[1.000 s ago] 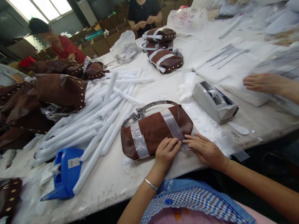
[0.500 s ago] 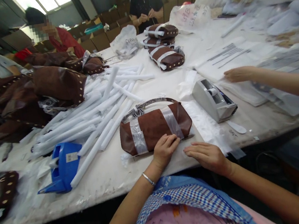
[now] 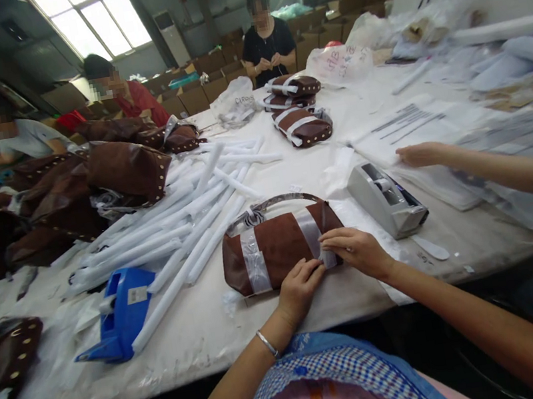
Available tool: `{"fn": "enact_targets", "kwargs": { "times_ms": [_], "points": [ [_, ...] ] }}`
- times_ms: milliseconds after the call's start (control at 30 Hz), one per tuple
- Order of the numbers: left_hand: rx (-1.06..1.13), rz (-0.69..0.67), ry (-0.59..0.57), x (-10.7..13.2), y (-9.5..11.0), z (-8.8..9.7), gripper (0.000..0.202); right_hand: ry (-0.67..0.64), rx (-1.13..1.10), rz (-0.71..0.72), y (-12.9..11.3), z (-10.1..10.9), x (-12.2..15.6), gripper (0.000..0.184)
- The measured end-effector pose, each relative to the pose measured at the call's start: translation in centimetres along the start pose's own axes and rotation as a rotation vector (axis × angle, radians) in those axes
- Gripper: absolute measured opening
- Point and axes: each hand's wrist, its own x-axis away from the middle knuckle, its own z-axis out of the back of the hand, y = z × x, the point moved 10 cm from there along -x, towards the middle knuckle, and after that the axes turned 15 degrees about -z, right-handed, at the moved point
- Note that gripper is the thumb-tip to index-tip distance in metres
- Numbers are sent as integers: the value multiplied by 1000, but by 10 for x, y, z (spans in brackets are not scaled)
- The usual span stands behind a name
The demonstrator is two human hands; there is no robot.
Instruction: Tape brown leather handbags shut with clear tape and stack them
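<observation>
A brown handbag (image 3: 282, 251) lies in front of me, wrapped with two clear plastic strips, its strap at the back. My left hand (image 3: 301, 292) rests at the bag's lower front edge, fingers stretched out near the right-hand plastic strip (image 3: 308, 226). At that same strip is my right hand (image 3: 360, 252), its fingers drawn together in a pinch on the strip's lower part; the fingertips partly hide what they grip. A grey tape dispenser (image 3: 385, 201) stands to the right of the bag.
On the left lie a blue tape dispenser (image 3: 123, 313), a pile of white rolled tubes (image 3: 187, 208) and heaped brown bags (image 3: 125, 171). Strapped bags (image 3: 303, 126) are stacked farther back. A co-worker's hand (image 3: 421, 155) touches plastic sheets (image 3: 406, 123) at right. People stand across the table.
My right hand has moved up and left from the table onto the bag's right-hand strip. My left hand stays at the bag's front edge. The camera view has tilted upward.
</observation>
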Motion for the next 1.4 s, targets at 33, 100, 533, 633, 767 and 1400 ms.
{"fn": "enact_targets", "kwargs": {
  "times_ms": [33,100,533,633,767,1400],
  "points": [
    [3,-1,8,0,-1,1,25,2,-5,-12,2,-1,-4,18],
    [7,2,22,0,-2,3,24,-3,7,-3,3,-5,-10,18],
    [-7,-14,15,2,-2,-5,40,-155,180,34,12,-32,-33,16],
    [-15,11,-26,1,-3,-8,40,-150,188,23,21,-32,-43,17],
    [-7,27,-43,1,-3,-10,40,-30,233,-38,33,-17,-67,16],
    [116,66,78,-2,-7,-1,50,433,-8,-963,216,149,30,38]
  ]
}}
